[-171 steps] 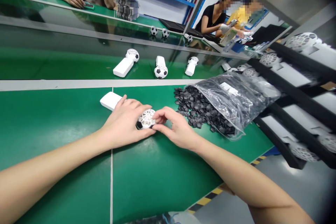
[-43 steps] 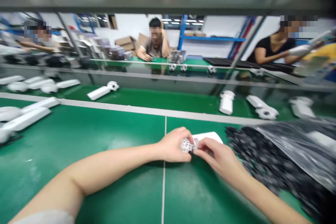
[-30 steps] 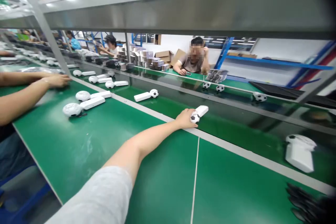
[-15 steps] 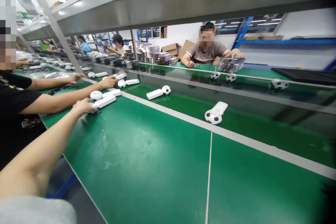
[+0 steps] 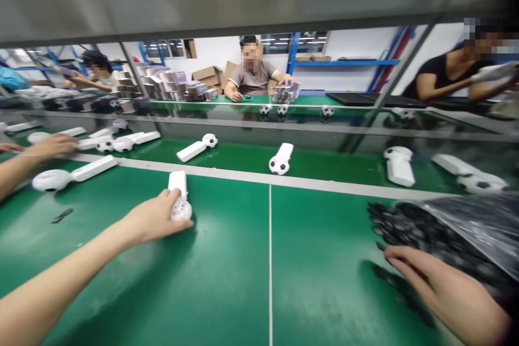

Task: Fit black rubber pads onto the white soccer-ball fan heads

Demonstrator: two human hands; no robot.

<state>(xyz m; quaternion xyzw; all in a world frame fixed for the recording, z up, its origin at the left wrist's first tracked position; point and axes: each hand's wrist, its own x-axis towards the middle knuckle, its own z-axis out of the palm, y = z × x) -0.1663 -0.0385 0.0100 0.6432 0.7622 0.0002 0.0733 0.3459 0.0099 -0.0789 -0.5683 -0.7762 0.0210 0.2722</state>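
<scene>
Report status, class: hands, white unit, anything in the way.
Left hand grasping white unit. Right hand beside black pile, apparently touching black piece. Possible hindrance: plastic bag at pile.

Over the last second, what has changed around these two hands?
The left hand let go of the football gadget, moved left, took hold of a white gadget and brought it right. The right hand came into view at the black pieces. Three small footballs beyond stayed put.

Near the far edge of the counter (image 5: 227, 275), the left hand (image 5: 156, 217) partly hides a white device (image 5: 177, 179); whether the blurred right hand (image 5: 448, 292) pinches a black piece (image 5: 380, 246) is unclear.
</scene>
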